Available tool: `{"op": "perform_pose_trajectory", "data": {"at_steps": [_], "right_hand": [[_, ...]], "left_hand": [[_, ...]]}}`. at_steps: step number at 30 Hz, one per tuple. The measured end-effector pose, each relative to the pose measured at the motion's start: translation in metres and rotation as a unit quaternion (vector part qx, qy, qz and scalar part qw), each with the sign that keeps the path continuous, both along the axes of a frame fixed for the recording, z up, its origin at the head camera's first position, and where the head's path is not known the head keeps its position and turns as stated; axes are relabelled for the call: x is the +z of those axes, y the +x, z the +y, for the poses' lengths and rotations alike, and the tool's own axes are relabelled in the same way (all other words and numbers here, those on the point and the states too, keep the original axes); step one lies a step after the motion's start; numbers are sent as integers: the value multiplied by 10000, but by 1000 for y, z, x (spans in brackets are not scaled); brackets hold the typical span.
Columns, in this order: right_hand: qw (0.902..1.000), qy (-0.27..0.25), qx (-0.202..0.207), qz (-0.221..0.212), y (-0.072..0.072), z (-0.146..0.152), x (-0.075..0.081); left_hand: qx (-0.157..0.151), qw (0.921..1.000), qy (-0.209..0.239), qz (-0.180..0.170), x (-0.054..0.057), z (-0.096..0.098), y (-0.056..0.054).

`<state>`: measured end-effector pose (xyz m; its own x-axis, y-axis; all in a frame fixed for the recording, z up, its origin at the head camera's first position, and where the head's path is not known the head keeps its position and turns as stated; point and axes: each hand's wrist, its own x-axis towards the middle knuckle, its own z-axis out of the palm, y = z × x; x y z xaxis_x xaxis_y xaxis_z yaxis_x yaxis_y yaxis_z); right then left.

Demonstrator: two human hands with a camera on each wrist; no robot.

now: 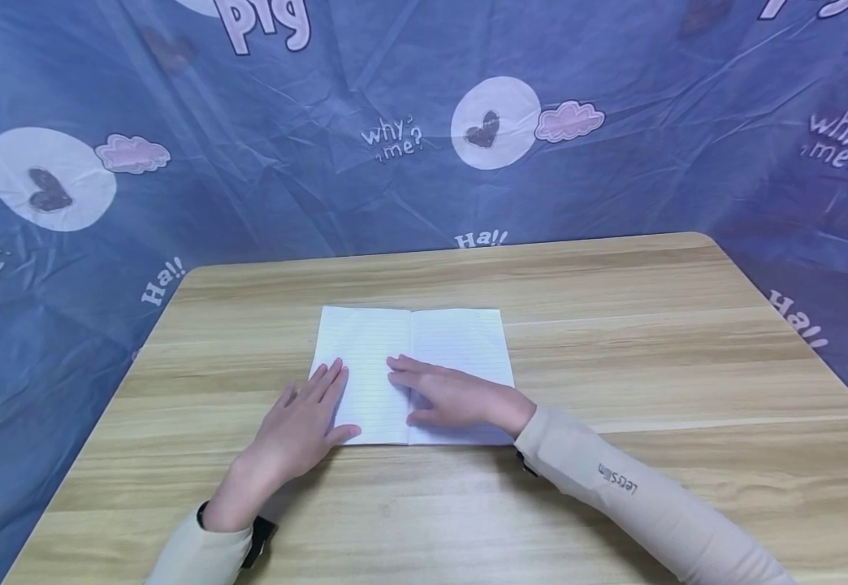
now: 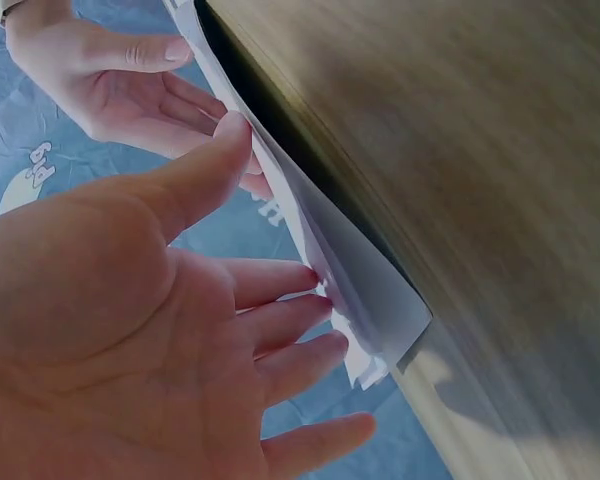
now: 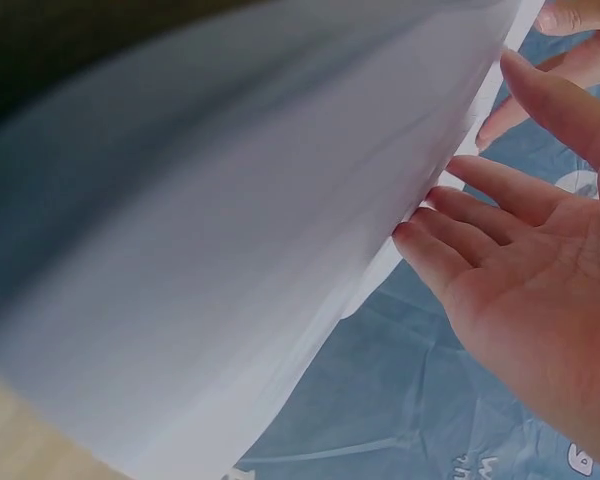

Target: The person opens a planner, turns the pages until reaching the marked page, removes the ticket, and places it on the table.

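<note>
A notebook with lined white pages (image 1: pixel 456 337) lies spread flat on the wooden table. My left hand (image 1: pixel 303 426) rests on its left page near the outer edge, fingers extended and thumb at the lower border. Near the centre fold, my right hand (image 1: pixel 449 394) reaches across the right page with its fingers straight and its fingertips over the left page. In the left wrist view, the fingertips (image 2: pixel 330 345) of the left hand touch the paper. The right wrist view has the right hand (image 3: pixel 540 250) with fingertips against the page (image 3: pixel 230 220), which curves up at its side.
The wooden table (image 1: pixel 651 341) extends around the notebook on all sides. Behind it hangs a blue printed cloth (image 1: pixel 307 179), which also covers both sides. Beige sleeves (image 1: pixel 614 479) and dark wrist straps (image 1: pixel 259 540) are on both arms.
</note>
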<state>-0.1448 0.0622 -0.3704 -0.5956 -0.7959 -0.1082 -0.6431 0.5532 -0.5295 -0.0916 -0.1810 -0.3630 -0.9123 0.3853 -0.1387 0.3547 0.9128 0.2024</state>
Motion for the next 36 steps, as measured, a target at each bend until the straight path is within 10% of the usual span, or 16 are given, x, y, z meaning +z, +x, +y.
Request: {"op": "perform_pose_trajectory", "data": {"at_steps": [28,36], "right_hand": [[9881,184,-1139,1017,-48,65,-6],[9864,245,-1528,551,-69,81,-6]], "left_hand": [[38,9999,71,-128,2,0,1],[26,9999,66,-89,1,0,1]]}}
